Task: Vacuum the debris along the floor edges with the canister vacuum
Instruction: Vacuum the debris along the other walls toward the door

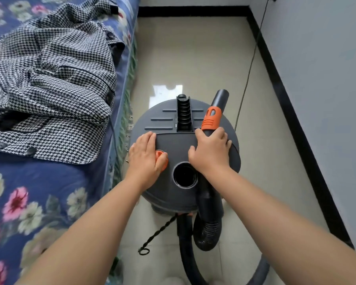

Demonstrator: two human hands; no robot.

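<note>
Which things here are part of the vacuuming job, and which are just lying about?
Part of the job:
vacuum
hose
orange knob under the left hand
power cord
right hand holding the hose

Lying about:
checked jacket
flowered bed cover

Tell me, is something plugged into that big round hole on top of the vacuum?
No, it is empty. The round hole in the vacuum lid shows only dark inside, and the right hand holds the hose end beside it.

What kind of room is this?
Probably a bedroom: a bed with a floral blue cover fills one side, a houndstooth jacket lies on it, and a narrow tiled floor with black skirting runs alongside it.
</note>
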